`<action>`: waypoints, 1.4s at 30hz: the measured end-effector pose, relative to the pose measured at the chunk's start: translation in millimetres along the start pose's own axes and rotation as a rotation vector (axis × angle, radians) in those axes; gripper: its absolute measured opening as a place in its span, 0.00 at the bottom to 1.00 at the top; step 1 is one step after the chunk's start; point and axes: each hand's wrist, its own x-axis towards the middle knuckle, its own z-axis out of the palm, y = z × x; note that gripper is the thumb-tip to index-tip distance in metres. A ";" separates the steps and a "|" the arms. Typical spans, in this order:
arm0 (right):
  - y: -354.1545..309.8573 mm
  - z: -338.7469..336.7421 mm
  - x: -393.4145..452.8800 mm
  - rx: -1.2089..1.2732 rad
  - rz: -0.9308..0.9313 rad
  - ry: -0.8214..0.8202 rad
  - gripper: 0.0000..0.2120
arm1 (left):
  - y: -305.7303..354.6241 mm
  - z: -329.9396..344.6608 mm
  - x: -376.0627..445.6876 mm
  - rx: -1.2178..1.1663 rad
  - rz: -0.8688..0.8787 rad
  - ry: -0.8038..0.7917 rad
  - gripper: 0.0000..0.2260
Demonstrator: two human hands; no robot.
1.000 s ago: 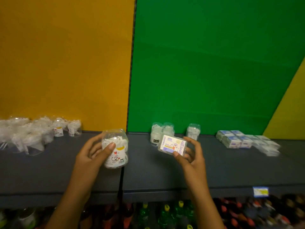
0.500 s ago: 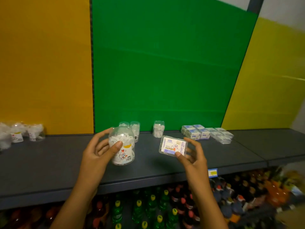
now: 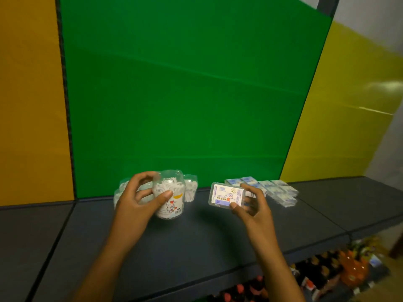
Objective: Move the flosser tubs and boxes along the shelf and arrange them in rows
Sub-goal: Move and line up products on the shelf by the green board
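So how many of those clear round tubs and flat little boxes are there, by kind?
Clear round flosser tubs: 4, one in the left hand, three on the dark shelf behind it, two partly hidden.
Flat clear flosser boxes: 1 in the right hand; the shelf pile is too blurred to count.
Total countable: 5.

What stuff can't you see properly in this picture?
Head view only:
- Tubs behind the left hand: hidden by it and the held tub, so no count.
- Small print on the held box in the right hand: too small.
- Stacked boxes: blurred, count unclear.
- Bottles below the shelf: cut off by the bottom edge.
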 end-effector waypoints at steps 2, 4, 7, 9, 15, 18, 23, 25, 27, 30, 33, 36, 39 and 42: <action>18.6 3.2 33.2 -0.028 -0.007 0.025 0.22 | -20.8 12.8 32.7 0.012 0.004 0.004 0.21; 33.9 4.4 63.2 -0.032 -0.007 0.012 0.22 | -36.5 28.2 61.9 0.024 0.023 -0.011 0.21; 41.5 2.6 70.4 -0.040 0.006 0.017 0.22 | -45.9 39.3 73.8 0.053 0.026 -0.033 0.22; 50.6 -0.3 83.2 -0.029 0.012 0.024 0.22 | -55.6 51.0 89.0 0.098 0.031 -0.052 0.24; 71.5 -12.9 120.0 0.011 0.035 0.029 0.22 | -76.4 89.7 128.6 0.239 0.061 -0.124 0.25; 84.0 -17.9 141.8 0.027 0.036 0.011 0.22 | -89.0 105.7 147.5 0.296 0.066 -0.156 0.25; 102.5 -23.7 177.9 0.043 0.051 -0.092 0.22 | -113.3 125.3 165.8 0.571 0.083 -0.123 0.26; 109.9 -27.5 194.1 0.042 0.042 -0.133 0.22 | -123.0 132.8 169.1 0.687 0.068 -0.102 0.27; 117.4 -33.1 209.2 0.056 0.034 -0.162 0.22 | -131.2 140.5 170.5 0.793 0.046 -0.094 0.28; 130.1 -39.3 227.0 0.076 0.030 -0.211 0.22 | -143.2 150.2 171.5 0.965 0.058 -0.082 0.28; 146.0 -39.1 238.3 0.088 0.035 -0.245 0.22 | -154.0 156.3 170.7 1.139 0.095 -0.079 0.28; 157.7 -38.3 242.2 0.096 0.044 -0.275 0.22 | -161.8 162.1 166.0 1.252 0.098 -0.091 0.26; 161.5 -39.2 245.4 0.110 0.035 -0.305 0.22 | -164.4 168.1 161.8 1.319 0.091 -0.092 0.25; 160.5 -42.5 248.8 0.110 0.028 -0.319 0.22 | -165.5 171.0 160.9 1.366 0.082 -0.097 0.26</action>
